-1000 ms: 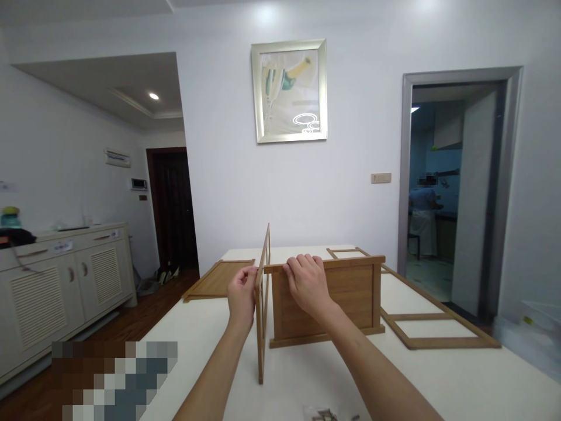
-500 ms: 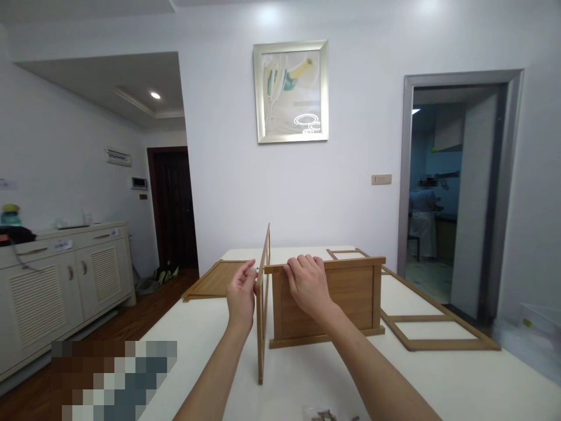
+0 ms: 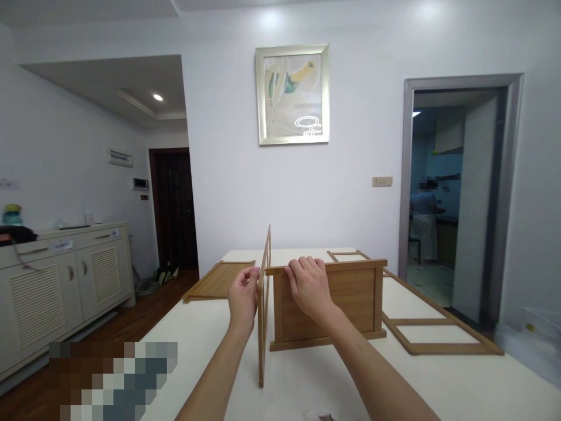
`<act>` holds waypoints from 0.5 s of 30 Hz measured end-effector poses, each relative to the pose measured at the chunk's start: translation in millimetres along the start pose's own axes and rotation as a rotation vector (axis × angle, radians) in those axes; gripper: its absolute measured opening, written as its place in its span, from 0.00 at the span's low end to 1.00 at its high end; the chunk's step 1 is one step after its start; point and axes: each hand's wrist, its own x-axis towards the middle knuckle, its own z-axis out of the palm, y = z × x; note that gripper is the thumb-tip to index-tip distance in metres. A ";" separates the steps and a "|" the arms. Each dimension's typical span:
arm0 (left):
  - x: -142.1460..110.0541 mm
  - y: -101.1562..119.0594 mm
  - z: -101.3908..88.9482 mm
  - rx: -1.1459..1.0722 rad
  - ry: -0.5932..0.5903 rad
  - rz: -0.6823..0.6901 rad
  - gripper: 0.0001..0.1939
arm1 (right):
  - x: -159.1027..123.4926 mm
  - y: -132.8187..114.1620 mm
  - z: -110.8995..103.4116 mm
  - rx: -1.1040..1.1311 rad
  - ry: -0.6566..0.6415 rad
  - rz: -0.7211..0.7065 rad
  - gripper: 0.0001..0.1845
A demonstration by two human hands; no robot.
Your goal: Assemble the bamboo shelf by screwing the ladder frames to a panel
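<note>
My right hand [image 3: 310,289] is closed over the top rail of a wooden panel [image 3: 350,304], which stands on its long edge. At its left end, a narrow wooden frame [image 3: 261,333] stands upright, seen nearly edge-on. Against the frame's left face, my left hand [image 3: 242,295] has thumb and fingertips pinched together, level with the panel's top rail. Anything small between those fingertips is hidden. The panel's top rail meets or nearly meets the frame; I cannot tell whether they are joined.
Another wooden panel [image 3: 219,280] lies flat on the white table [image 3: 210,374] at the left. An open wooden frame [image 3: 456,352] lies at the right. A clear bag of small hardware [image 3: 325,417] shows at the bottom edge. Beyond the doorway stands a person [image 3: 423,222].
My left fingers loosened from the frame half a second ago, baring a small dark bit at its face, and are now pinched there again. My right hand keeps its hold on the panel.
</note>
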 end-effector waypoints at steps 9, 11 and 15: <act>1.9 -0.9 -1.1 0.006 -0.009 -0.005 0.23 | 0.2 -0.3 -0.6 -0.016 -0.011 0.005 0.13; 2.9 -1.8 -1.5 0.005 -0.008 0.000 0.23 | 0.3 -0.3 -0.3 -0.019 -0.006 0.001 0.13; 3.1 -3.0 -1.7 0.013 -0.016 0.018 0.22 | 0.2 0.0 0.2 -0.023 -0.006 0.001 0.13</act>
